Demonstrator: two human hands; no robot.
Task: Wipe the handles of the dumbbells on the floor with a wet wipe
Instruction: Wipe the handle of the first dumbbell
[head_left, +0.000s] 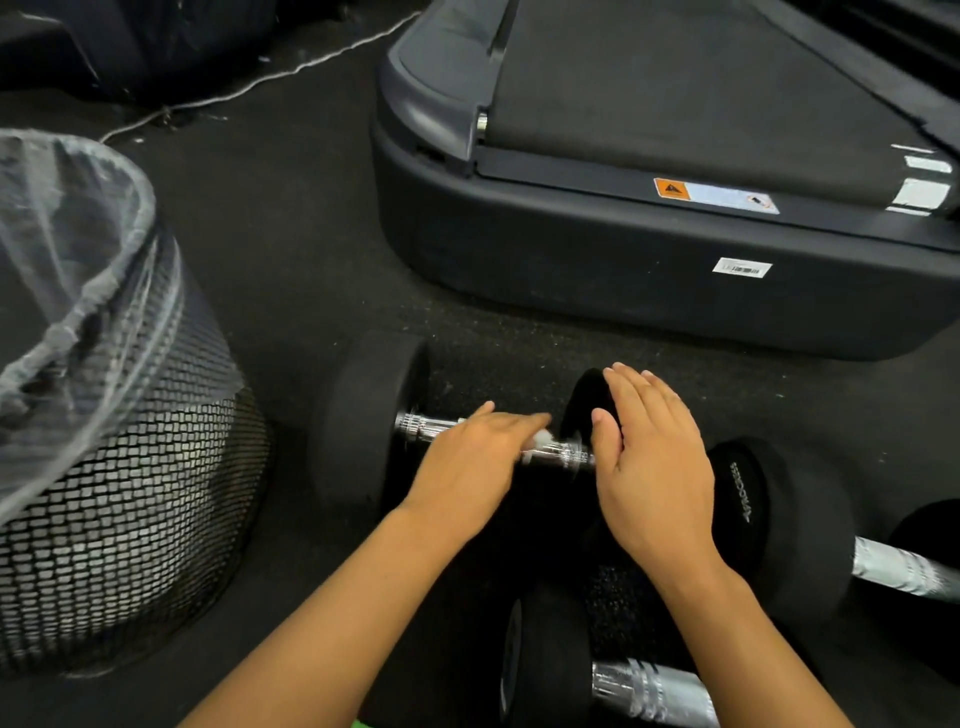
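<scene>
Covering the dumbbell handle (431, 426), left hand (470, 462) pinches a mostly hidden wipe (543, 440); right hand (654, 462) spread flat.

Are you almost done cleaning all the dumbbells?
Not yet, as far as I can tell. The left hand is rubbing the wet wipe along the first dumbbell's handle while the right hand steadies its end. Two more handles wait nearby; nothing clearly looks finished.

I see a dim scene, dark floor (311, 249) swallowing detail. Light from above glints hard off the chrome dumbbell handles (904, 569) and the bin liner (78, 249). My left hand (472, 462) smears with motion blur; straight lines bow toward the frame edges.
</scene>
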